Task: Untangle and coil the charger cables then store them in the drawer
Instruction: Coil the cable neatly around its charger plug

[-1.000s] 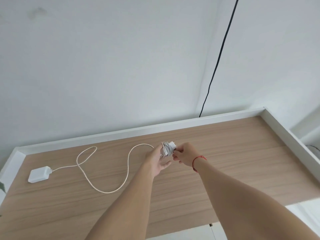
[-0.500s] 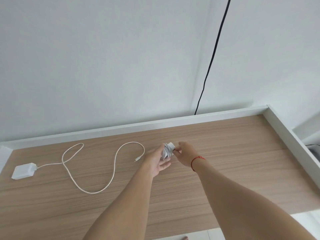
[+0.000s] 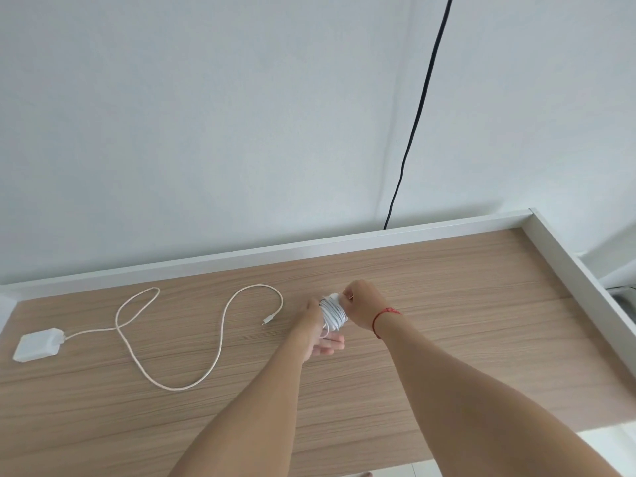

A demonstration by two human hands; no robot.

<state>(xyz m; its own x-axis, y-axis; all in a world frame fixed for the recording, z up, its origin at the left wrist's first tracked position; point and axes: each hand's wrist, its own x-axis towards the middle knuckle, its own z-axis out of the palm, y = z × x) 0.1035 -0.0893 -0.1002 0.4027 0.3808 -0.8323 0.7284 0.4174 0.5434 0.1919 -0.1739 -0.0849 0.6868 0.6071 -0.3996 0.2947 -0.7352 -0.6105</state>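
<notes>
We get bright, even, diffuse light; source out of view. Shadows faint, soft-edged on pale wood-grain desk top [image 3: 464, 304]. Small coiled white cable bundle [image 3: 333, 313] reads very bright, strands still separable. We note wide-angle bowing along white desk rim [image 3: 571, 270] at right; focus sharp.

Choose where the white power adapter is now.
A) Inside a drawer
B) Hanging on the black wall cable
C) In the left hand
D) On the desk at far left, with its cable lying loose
D: the power adapter lies on the desk, with its cable trailing uncoiled.
</notes>
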